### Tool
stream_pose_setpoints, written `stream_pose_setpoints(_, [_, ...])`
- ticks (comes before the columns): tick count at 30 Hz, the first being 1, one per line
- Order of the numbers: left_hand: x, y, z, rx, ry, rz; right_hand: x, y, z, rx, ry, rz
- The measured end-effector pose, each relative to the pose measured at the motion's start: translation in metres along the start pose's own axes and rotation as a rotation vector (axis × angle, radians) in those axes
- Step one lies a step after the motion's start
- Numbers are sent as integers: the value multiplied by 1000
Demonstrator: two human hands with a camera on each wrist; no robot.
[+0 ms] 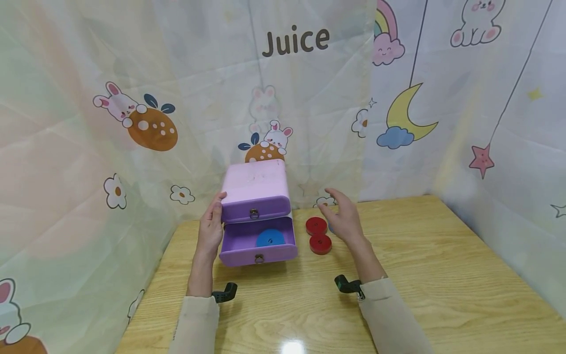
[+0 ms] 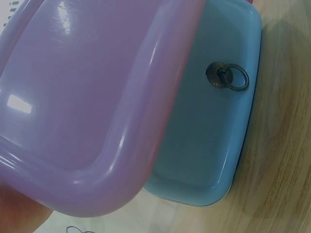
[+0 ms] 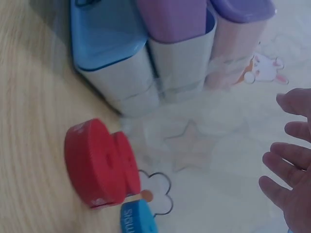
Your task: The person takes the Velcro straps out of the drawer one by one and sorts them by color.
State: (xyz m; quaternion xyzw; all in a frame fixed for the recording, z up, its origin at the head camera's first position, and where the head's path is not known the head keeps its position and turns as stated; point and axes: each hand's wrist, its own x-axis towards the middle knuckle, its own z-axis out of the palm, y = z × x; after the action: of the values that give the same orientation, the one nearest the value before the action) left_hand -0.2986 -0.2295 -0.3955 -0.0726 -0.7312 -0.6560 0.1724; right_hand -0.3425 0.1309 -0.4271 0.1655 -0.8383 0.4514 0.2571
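Note:
A small chest of drawers (image 1: 254,179) with a pink top stands toward the back of the table. Its purple middle drawer (image 1: 232,236) is pulled out, and a blue disc (image 1: 270,238) lies inside. Below that drawer is a blue drawer (image 2: 204,141) with a ring pull, pushed in. My left hand (image 1: 211,226) rests against the chest's left side, fingers along it. With fingers spread and nothing held, my right hand (image 1: 346,220) hovers right of the chest. Nearest to it are two red discs (image 1: 320,244) and another blue disc (image 3: 136,218), mostly hidden by the hand in the head view.
The wooden table (image 1: 283,305) spreads out in front and to the right. A printed cloth curtain (image 1: 212,123) hangs close behind the chest and around the sides. Dark wrist cameras (image 1: 225,293) sit at both sleeves.

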Motion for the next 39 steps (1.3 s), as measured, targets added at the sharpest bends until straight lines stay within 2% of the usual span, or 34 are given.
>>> stream_pose_setpoints(10, [2,-4,-1,-14,-1,-1,-2,-29,-7,23,21,-56])
stream_pose_setpoints(17, [6,-13,-2,-38,4,-5,-2,-39,-7,31,23,-73])
stream_pose_setpoints(24, [8,-16,-2,-31,10,0,-1,-47,0,59,38,-199])
stream_pose_setpoints(28, [5,-11,-1,-28,7,-4,-4,-56,8,52,-10,-239])
stream_pose_setpoints(34, [1,-2,0,-1,8,-5,-9,-64,18,28,-103,-213])
stream_pose_setpoints(36, [1,-2,0,7,10,-1,-11,-66,21,67,-139,-207])
stream_pose_setpoints(39, [5,-10,-1,-1,10,-1,-13,-69,24,145,-208,-200])
